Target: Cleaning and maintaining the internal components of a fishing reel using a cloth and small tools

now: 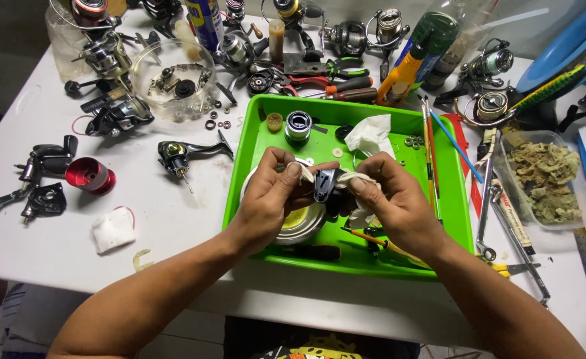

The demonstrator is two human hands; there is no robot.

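Observation:
Both my hands meet over a bright green tray (253,136). My left hand (270,193) grips a small black fishing-reel part (325,184) between thumb and fingers. My right hand (392,199) holds a white rag (359,211) wrapped against that part. Under my hands sits a round tin (303,226) with yellowish grease. Farther back in the tray lie a silver spool (298,126), a crumpled white tissue (369,135) and small washers.
White table crowded with reel parts: a red spool (90,175), black reel bodies (187,154), a clear bowl of small parts (173,78), pliers and screwdrivers (333,83), bottles (416,56), brushes (429,143), a tub of dirty wadding (545,176), wrenches (486,199).

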